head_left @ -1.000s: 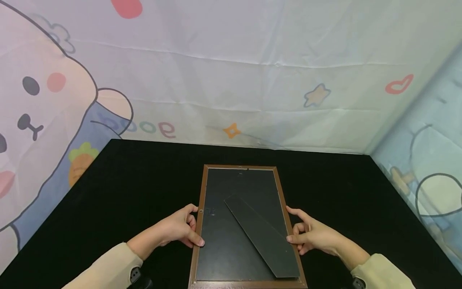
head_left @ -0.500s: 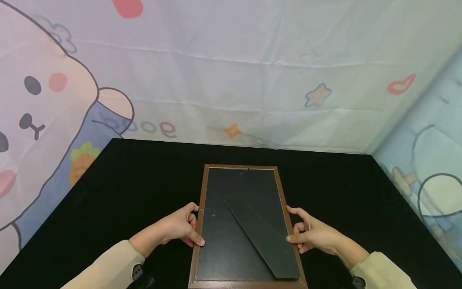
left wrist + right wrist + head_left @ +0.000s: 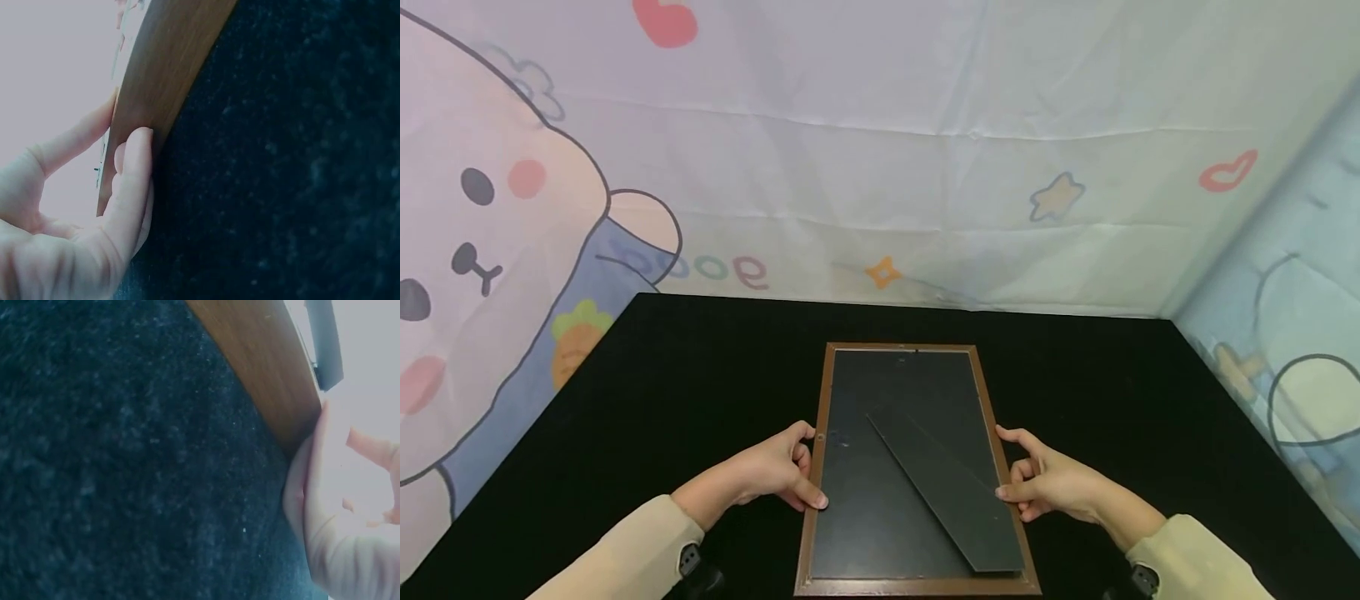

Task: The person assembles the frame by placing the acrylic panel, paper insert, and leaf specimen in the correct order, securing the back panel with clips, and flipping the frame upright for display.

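Observation:
A picture frame (image 3: 895, 483) lies face down on the black table, its dark back panel upward inside a brown wooden rim. A dark easel stand (image 3: 951, 492) runs slantwise across the back toward the lower right corner. My left hand (image 3: 782, 468) grips the left rim, thumb over the top and fingers along the outer side. On the opposite rim, my right hand (image 3: 1051, 483) holds the edge the same way, with its thumb near the stand. Both wrist views show the wooden side (image 3: 165, 62) of the frame close over the dark cloth, with fingers against it.
Black cloth (image 3: 722, 358) covers the table around the frame. Behind it hangs a pale curtain (image 3: 850, 167) printed with a cartoon bear, stars and hearts. Another bluish printed curtain (image 3: 1300, 333) closes the right side.
The head view has shifted slightly. Both hands keep their hold on the frame's sides, and the frame stays in about the same place.

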